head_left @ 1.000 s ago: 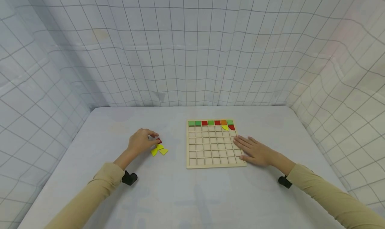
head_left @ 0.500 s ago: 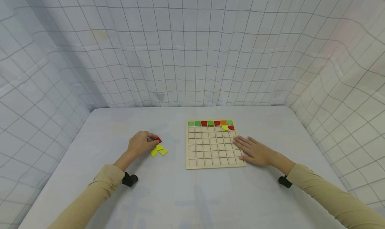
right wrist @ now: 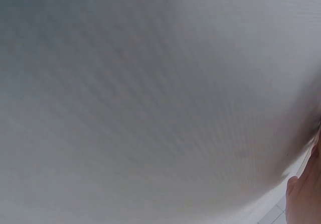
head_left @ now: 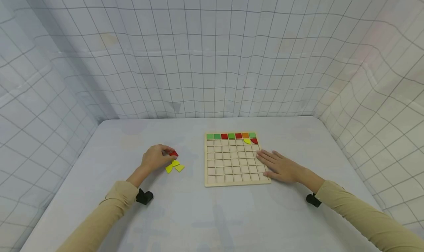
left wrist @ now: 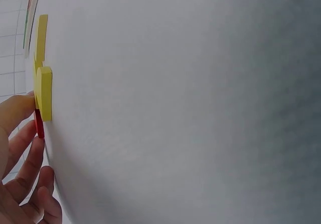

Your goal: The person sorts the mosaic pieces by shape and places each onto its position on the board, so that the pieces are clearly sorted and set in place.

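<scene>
My left hand point(head_left: 155, 158) pinches a small red tile point(head_left: 174, 153) between thumb and fingers, low over the table left of the board. In the left wrist view the red tile point(left wrist: 39, 125) shows edge-on beside the thumb. Just in front of that hand lie a yellow rounded tile point(head_left: 175, 163), a yellow wedge-like tile point(head_left: 169, 168) and a yellow four-sided tile point(head_left: 180, 167). My right hand point(head_left: 281, 167) rests flat with straight fingers on the right edge of a wooden grid board point(head_left: 232, 160); the right wrist view catches only part of it.
Green, red and orange square tiles fill the board's far row. Below them at the right sit a yellow quarter-round tile point(head_left: 247, 141) and a red one point(head_left: 254, 140). Checked white curtains point(head_left: 212, 60) enclose the table point(head_left: 212, 215) at the back and sides.
The fingers of my left hand have come down onto the red tile, and more of the tile shows now. My right hand and the board stay in place.
</scene>
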`<state>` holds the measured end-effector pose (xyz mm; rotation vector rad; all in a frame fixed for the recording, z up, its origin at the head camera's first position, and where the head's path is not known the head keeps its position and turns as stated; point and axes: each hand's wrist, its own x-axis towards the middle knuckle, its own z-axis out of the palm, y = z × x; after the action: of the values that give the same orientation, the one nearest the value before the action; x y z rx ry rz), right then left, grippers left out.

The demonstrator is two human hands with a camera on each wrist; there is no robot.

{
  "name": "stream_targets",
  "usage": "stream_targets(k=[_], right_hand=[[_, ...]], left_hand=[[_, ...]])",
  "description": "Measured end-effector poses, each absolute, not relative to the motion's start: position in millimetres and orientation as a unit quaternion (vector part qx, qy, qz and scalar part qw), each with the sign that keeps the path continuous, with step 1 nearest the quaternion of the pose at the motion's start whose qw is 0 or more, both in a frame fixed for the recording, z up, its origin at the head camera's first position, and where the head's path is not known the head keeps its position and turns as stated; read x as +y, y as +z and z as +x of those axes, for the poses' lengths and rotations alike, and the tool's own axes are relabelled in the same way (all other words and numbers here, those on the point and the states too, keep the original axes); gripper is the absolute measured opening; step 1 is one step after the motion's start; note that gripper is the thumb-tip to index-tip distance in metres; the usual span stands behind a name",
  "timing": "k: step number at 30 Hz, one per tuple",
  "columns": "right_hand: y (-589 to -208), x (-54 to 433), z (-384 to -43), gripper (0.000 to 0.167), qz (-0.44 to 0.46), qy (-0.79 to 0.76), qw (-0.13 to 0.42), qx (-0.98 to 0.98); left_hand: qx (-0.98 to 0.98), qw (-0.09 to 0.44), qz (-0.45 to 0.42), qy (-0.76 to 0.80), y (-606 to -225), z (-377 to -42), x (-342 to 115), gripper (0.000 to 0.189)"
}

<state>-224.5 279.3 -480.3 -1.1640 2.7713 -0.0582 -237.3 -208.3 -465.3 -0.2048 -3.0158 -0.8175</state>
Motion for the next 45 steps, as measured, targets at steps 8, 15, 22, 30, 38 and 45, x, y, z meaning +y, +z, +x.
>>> stream_targets(k=[8,15,22,30,38,45], right_hand=[[-483.5,281.7,-225.4,0.070,-0.392,-0.017,0.050,0.918],[-483.3,282.1,-224.5,0.069,-0.393,-0.025,0.050,0.918],[-479.8,281.0,-223.0,0.070,-0.388,-0.023,0.065,0.919],[-480.7,281.3,-223.7,0.070,-0.389,-0.022,0.063,0.919],[-482.9,281.7,-224.9,0.070,-0.388,-0.018,0.062,0.919],[-481.7,280.7,-225.2,0.070,-0.389,-0.018,0.060,0.919]], left_hand=[[-0.963,0.017,-0.071,-0.259,-467.9,-240.0,-208.1,0.035],[-0.964,0.031,-0.080,-0.252,-470.0,-241.2,-207.8,0.034],[-0.964,0.031,-0.085,-0.252,-471.3,-242.8,-205.4,0.033],[-0.963,0.036,-0.097,-0.248,-470.9,-247.1,-195.2,0.034],[-0.963,0.042,-0.118,-0.238,-470.5,-252.6,-179.6,0.034],[-0.962,0.038,-0.133,-0.236,-468.1,-258.2,-164.4,0.033]])
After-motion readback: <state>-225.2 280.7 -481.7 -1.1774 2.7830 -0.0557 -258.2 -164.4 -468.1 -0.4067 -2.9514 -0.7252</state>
